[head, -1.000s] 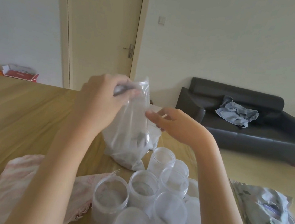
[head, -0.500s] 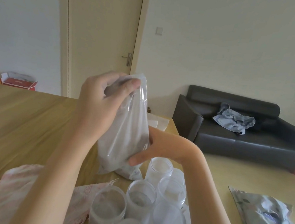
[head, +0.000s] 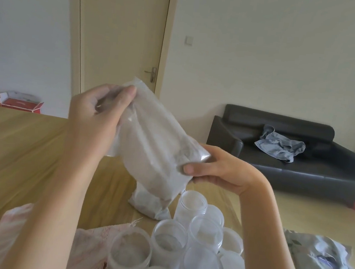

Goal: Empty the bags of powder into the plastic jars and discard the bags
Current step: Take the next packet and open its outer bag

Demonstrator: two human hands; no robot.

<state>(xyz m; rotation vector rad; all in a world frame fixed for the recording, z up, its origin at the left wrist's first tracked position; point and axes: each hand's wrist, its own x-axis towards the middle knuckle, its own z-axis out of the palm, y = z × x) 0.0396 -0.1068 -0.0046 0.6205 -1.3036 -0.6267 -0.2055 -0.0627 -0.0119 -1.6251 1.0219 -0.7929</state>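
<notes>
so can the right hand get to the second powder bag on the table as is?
Probably not: the right hand grips the lifted bag, which hangs over the second bag.

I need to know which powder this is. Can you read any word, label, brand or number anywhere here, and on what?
No text can be read.
Held bag of powder: clear plastic, no label showing.
Plastic jars: no labels showing.
Red box on the floor: any print too small and blurred.
Printed bag on the table: pattern only, unreadable.

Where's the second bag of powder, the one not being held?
Head view, centre: the clear plastic powder bag lies on the wooden table, under the held bag, just behind the clear plastic jars.
</notes>
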